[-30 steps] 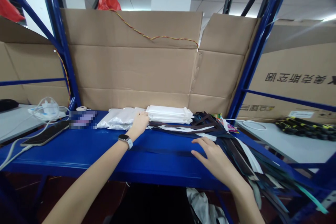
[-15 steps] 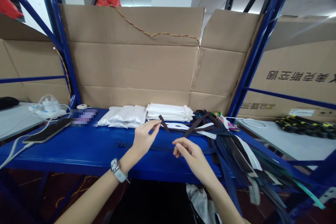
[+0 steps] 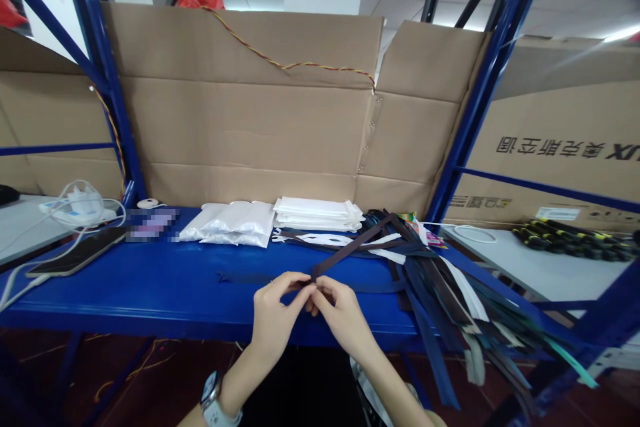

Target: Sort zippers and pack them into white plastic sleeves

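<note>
My left hand (image 3: 277, 310) and my right hand (image 3: 343, 317) meet above the front of the blue bench (image 3: 165, 280), both closed in a pinch. Between their fingertips is the end of a dark brown zipper strip (image 3: 345, 250). From there the strip slants up and right to the pile of zipper strips (image 3: 430, 280). Whatever small part sits right at the fingertips is hidden by the fingers. A dark blue zipper strip (image 3: 373, 287) lies flat across the bench behind my hands.
Behind my hands lie white plastic packets (image 3: 227, 223) and a stack of white bags (image 3: 320, 215). At left are a phone (image 3: 77, 253) and white cables (image 3: 87, 203). Cardboard (image 3: 250, 120) closes the back between blue posts. Several strips hang over the front edge at right.
My hands have come together and lower, nearer to me, and the brown strip's end is now between both. The view has shifted slightly.
</note>
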`<state>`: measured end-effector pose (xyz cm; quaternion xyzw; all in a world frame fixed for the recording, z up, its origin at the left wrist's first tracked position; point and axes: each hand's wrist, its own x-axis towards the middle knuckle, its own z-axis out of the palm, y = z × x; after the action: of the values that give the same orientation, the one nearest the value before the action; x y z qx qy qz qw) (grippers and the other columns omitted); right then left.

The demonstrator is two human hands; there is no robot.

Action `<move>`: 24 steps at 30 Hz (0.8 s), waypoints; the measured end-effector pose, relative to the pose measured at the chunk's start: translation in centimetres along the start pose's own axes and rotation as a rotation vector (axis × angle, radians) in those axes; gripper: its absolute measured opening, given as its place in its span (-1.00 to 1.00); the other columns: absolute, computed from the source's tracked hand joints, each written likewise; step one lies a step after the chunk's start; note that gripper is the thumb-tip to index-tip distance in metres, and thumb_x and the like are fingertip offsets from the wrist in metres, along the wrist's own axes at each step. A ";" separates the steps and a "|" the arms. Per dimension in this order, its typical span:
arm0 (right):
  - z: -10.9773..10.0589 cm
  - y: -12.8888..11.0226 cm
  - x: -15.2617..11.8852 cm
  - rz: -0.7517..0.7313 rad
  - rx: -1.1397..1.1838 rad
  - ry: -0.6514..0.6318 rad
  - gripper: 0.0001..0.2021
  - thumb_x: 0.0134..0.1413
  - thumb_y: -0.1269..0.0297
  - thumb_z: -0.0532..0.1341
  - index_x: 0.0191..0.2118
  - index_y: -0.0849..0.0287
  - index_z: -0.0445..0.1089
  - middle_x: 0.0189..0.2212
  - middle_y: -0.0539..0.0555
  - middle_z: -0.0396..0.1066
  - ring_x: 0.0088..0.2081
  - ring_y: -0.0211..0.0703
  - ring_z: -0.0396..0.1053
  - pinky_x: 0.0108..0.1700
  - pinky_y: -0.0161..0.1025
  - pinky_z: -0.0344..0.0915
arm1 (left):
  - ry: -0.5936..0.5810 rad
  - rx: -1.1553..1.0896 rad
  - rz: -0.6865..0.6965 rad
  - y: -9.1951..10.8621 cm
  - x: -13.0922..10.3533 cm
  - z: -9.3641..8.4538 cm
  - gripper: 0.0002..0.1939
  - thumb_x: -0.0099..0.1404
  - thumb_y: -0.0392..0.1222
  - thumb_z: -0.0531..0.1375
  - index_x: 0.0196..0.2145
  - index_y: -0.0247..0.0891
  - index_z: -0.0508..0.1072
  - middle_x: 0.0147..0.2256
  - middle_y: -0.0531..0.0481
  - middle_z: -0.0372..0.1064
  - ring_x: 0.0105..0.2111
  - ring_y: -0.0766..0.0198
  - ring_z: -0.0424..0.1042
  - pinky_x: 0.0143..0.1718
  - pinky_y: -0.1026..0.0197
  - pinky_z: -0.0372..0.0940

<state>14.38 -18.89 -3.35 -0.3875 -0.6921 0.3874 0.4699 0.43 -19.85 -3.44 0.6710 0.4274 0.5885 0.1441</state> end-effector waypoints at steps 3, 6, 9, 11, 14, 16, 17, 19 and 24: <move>0.4 -0.3 -0.3 -0.006 -0.047 0.024 -0.76 0.18 0.20 0.06 -0.45 0.19 0.28 -0.55 0.01 0.37 -0.48 -0.23 0.32 -0.40 -0.33 0.21 | -0.003 0.055 0.018 -0.1 -0.1 0.1 -0.89 0.21 -0.18 0.20 -0.29 -0.14 0.50 -0.31 0.03 0.51 -0.33 0.23 0.51 -0.24 0.19 0.44; 0.5 -0.6 -0.5 -0.052 -0.121 0.058 -0.77 0.18 0.24 0.05 -0.47 0.19 0.25 -0.55 -0.01 0.35 -0.48 -0.24 0.30 -0.41 -0.34 0.17 | 0.021 0.124 0.061 -0.2 -0.1 0.2 -0.89 0.22 -0.19 0.19 -0.28 -0.14 0.50 -0.29 0.02 0.51 -0.30 0.22 0.50 -0.23 0.19 0.42; 0.5 -0.9 -0.5 -0.107 -0.188 0.059 -0.77 0.19 0.25 0.04 -0.47 0.18 0.24 -0.54 -0.02 0.35 -0.48 -0.25 0.29 -0.39 -0.35 0.14 | 0.058 0.169 0.140 -0.6 0.0 0.4 -0.90 0.24 -0.22 0.18 -0.30 -0.15 0.50 -0.31 0.04 0.51 -0.30 0.25 0.49 -0.22 0.21 0.40; 0.4 -1.1 -0.5 -0.123 -0.211 0.045 -0.77 0.20 0.25 0.02 -0.46 0.17 0.24 -0.54 -0.03 0.35 -0.48 -0.26 0.28 -0.39 -0.36 0.13 | 0.087 0.195 0.215 -0.8 0.2 0.4 -0.90 0.26 -0.25 0.16 -0.32 -0.17 0.50 -0.34 0.04 0.51 -0.33 0.28 0.48 -0.24 0.23 0.39; 0.2 -1.3 -0.6 -0.136 -0.272 0.034 -0.79 0.21 0.26 0.01 -0.43 0.16 0.26 -0.57 -0.05 0.32 -0.50 -0.27 0.26 -0.41 -0.36 0.10 | 0.146 0.240 0.291 -0.7 0.4 0.0 -0.90 0.26 -0.27 0.16 -0.35 -0.19 0.49 -0.39 0.04 0.50 -0.38 0.30 0.48 -0.29 0.26 0.37; -0.1 -1.4 -0.6 -0.145 -0.355 0.053 -0.79 0.20 0.26 0.01 -0.43 0.15 0.27 -0.57 -0.05 0.31 -0.51 -0.26 0.25 -0.39 -0.35 0.08 | 0.197 0.274 0.292 -0.5 0.7 -0.4 -0.91 0.25 -0.26 0.17 -0.37 -0.19 0.48 -0.40 0.06 0.50 -0.40 0.31 0.47 -0.30 0.27 0.36; -0.2 -1.3 -0.6 -0.151 -0.402 0.068 -0.79 0.19 0.27 0.02 -0.43 0.15 0.27 -0.57 -0.04 0.31 -0.50 -0.26 0.25 -0.38 -0.35 0.08 | 0.230 0.290 0.269 -0.3 0.9 -0.8 -0.92 0.24 -0.24 0.18 -0.38 -0.19 0.49 -0.41 0.06 0.50 -0.41 0.31 0.47 -0.30 0.27 0.35; -0.7 -1.1 -0.4 -0.165 -0.496 0.102 -0.79 0.18 0.28 0.02 -0.45 0.14 0.27 -0.56 -0.04 0.31 -0.50 -0.25 0.24 -0.35 -0.33 0.08 | 0.292 0.303 0.185 -0.2 1.5 -1.7 -0.91 0.24 -0.19 0.18 -0.38 -0.19 0.49 -0.43 0.07 0.50 -0.43 0.30 0.47 -0.31 0.26 0.34; -3.5 0.0 0.4 -0.178 -0.781 0.232 -0.80 0.15 0.32 0.03 -0.46 0.14 0.30 -0.49 0.02 0.30 -0.37 -0.17 0.26 -0.27 -0.27 0.09 | 0.454 0.265 -0.013 -1.8 4.1 -5.8 -0.80 0.22 -0.05 0.18 -0.38 -0.23 0.47 -0.47 0.06 0.46 -0.45 0.27 0.47 -0.31 0.24 0.34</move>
<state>17.56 -17.92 -2.33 -0.5162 -0.7604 0.0075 0.3940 -5.86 -17.55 -0.40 0.5322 0.5264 0.6618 -0.0409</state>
